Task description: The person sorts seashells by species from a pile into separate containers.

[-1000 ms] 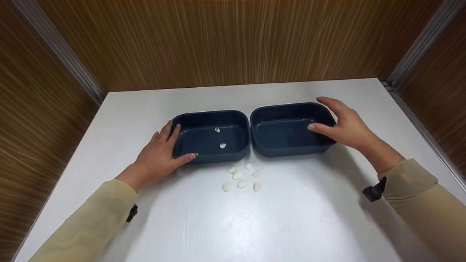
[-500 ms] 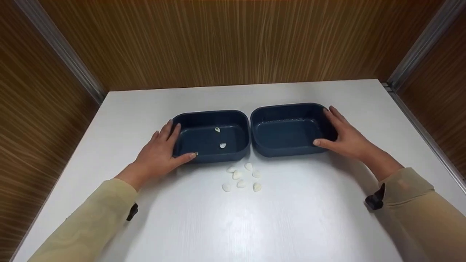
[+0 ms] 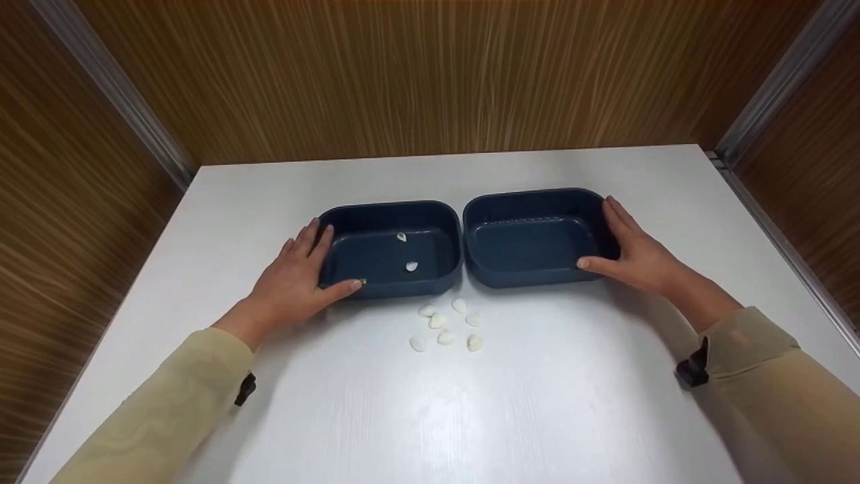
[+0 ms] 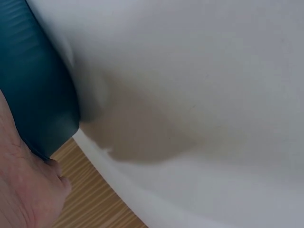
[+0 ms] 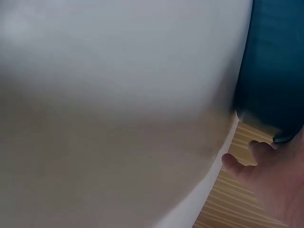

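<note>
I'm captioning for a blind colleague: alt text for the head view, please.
A person's left hand and right hand rest against the outer ends of two dark blue containers, side by side on a white table. Two small white shell-like pieces lie in the left container; seven more on the table in front.

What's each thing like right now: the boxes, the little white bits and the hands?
Left box: upright, no lid, white bits inside, at least two.
Right box: upright, no lid, no white bits showing inside.
White bits on the table: seven, lying loose.
Left hand: resting on the left box's outer end.
Right hand: touching the right box's outer end.
</note>
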A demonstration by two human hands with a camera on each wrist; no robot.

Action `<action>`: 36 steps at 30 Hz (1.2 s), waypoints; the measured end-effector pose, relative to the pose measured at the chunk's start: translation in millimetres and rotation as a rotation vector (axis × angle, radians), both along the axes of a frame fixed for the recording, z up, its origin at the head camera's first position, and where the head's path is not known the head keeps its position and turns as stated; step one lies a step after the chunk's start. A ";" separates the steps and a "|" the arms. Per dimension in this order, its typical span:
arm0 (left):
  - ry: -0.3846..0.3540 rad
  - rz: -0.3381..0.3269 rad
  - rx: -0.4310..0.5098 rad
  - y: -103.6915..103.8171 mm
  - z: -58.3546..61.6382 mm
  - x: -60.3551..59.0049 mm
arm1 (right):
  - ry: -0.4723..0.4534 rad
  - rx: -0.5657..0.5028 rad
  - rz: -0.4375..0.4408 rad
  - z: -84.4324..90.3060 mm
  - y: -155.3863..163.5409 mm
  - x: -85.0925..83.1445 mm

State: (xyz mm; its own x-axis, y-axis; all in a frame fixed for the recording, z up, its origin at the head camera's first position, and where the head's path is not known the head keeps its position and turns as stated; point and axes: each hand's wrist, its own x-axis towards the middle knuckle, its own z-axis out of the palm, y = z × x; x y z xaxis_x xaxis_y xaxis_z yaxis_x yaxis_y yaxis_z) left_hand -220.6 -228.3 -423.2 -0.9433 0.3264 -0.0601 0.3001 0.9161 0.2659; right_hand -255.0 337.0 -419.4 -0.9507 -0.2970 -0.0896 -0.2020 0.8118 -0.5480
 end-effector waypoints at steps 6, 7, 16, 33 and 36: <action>0.016 0.007 0.018 0.9 2.0 0.9 | -0.032 0.007 -0.023 1.5 -2.3 1.2; 0.023 0.007 0.024 1.4 2.9 1.3 | -0.034 0.010 -0.024 1.4 -2.4 1.2; 0.134 -0.054 0.118 17.6 22.0 18.4 | -0.024 0.013 -0.018 1.8 -3.1 0.5; 0.075 -0.319 0.380 66.0 22.3 82.2 | -0.046 0.024 -0.030 0.4 -2.8 -0.9; 0.054 -0.342 0.423 70.5 16.1 85.1 | -0.046 0.021 -0.029 0.9 -1.9 -1.0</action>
